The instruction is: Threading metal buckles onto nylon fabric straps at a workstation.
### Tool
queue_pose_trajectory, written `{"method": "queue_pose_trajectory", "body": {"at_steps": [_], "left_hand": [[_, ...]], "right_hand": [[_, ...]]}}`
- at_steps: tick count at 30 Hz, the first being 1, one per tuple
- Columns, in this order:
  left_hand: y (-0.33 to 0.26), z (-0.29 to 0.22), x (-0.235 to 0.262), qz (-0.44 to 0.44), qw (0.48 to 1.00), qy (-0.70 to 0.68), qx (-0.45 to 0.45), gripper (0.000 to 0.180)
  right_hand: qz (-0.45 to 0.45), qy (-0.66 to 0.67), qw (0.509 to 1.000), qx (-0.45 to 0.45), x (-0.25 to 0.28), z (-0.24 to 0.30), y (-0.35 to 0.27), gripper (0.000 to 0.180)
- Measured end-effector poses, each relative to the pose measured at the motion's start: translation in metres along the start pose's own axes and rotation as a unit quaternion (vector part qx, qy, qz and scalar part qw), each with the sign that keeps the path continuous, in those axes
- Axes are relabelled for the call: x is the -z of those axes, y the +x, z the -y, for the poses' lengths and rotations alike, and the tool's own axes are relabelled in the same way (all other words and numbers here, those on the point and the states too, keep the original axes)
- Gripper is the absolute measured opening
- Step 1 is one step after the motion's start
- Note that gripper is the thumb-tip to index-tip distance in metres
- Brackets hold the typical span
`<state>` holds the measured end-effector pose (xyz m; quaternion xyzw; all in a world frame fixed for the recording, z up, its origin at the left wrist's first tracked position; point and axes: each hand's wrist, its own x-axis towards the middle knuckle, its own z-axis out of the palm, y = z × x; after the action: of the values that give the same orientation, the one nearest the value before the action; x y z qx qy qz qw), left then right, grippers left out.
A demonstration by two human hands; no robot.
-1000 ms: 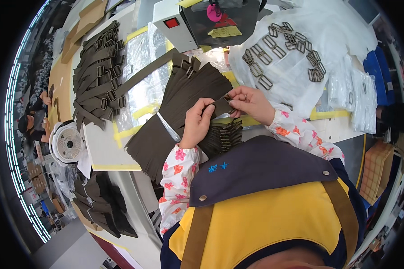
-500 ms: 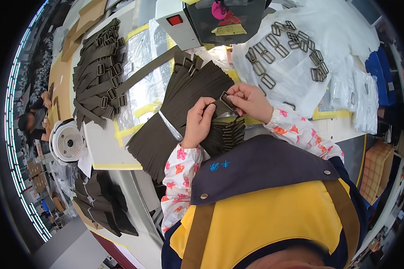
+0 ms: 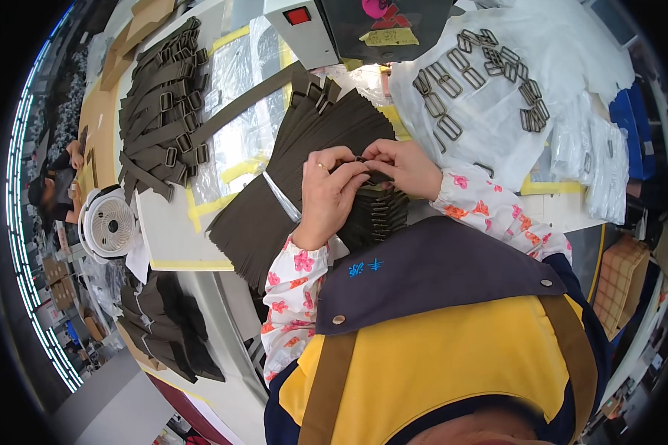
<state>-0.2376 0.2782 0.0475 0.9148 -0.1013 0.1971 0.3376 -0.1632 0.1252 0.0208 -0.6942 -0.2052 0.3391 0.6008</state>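
Note:
My left hand (image 3: 325, 194) and my right hand (image 3: 407, 169) meet over the near end of a fanned bundle of dark olive webbing straps (image 3: 249, 226). Both are closed in a pinch, fingertips almost touching. Between them is the end of one strap with a metal slide buckle, mostly hidden by my fingers. A pale band (image 3: 280, 196) wraps the bundle. Just below my fingers, a row of strap ends (image 3: 382, 215) shows thin metallic-looking edges. More slide buckles (image 3: 321, 95) sit on straps at the bundle's far end.
Loose slide buckles (image 3: 465, 70) lie on white plastic sheeting (image 3: 571, 63) at right. Buckled straps (image 3: 159, 111) are heaped at left, one reaching across to the bundle. A grey-and-black machine (image 3: 386, 37) stands ahead. A white fan (image 3: 110, 224) is at the table's left edge; a person (image 3: 58, 189) is beyond.
My left hand has turned and moved its fingers right to meet the right hand's. The buckle, plainly visible before, is now mostly covered by fingers.

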Motion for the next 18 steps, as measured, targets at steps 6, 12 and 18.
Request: {"method": "queue_pose_trajectory", "body": {"at_steps": [6,12,18], "left_hand": [[-0.022,-0.003,0.015,0.054,0.968,-0.128,0.208,0.007],[-0.018,0.004,0.018,0.101,0.977,-0.029,0.187,0.010],[-0.015,-0.001,0.014,0.096,0.985,0.036,0.136,0.011]], "right_hand": [[0.050,-0.027,0.998,-0.017,-0.017,-0.022,0.018,0.014],[0.056,0.130,0.987,-0.074,-0.023,-0.022,0.015,0.013],[0.010,-0.174,0.973,0.153,-0.028,-0.020,0.011,0.015]]}}
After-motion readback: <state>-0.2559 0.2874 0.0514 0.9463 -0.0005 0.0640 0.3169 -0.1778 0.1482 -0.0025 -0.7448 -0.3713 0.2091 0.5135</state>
